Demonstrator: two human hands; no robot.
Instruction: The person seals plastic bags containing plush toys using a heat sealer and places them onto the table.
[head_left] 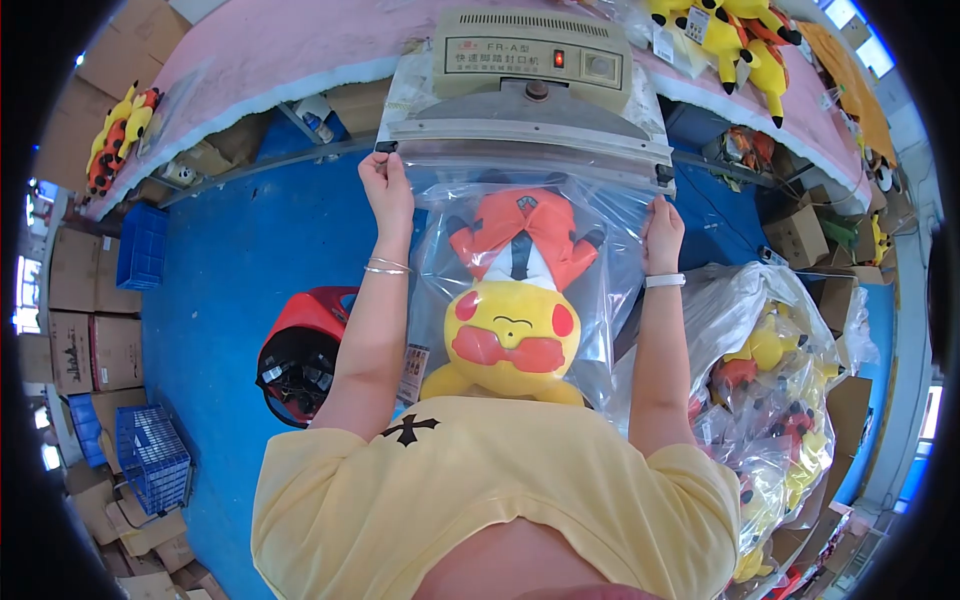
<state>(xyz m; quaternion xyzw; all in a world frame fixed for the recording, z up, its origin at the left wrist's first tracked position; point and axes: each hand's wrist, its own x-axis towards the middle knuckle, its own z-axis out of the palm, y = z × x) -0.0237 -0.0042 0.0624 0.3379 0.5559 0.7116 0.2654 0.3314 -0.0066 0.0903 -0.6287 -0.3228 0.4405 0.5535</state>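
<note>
A yellow plush toy [510,325] with red glasses and a red jacket lies inside a clear plastic bag [615,270], its head toward my body. My left hand [387,185] pinches the bag's far left corner, and my right hand [662,232] pinches its far right corner. Between them the bag's edge is stretched along the front of a beige sealing machine [530,60]. The machine's metal bar [530,130] lies just beyond the bag's edge, and its red switch is lit.
Bagged plush toys [765,340] fill a large plastic sack at the right. A red container [310,340] stands at the left, near my left arm. More plush toys [765,65] lie on the pink table [300,45]. Blue crates [150,455] and cardboard boxes [80,270] line the far left.
</note>
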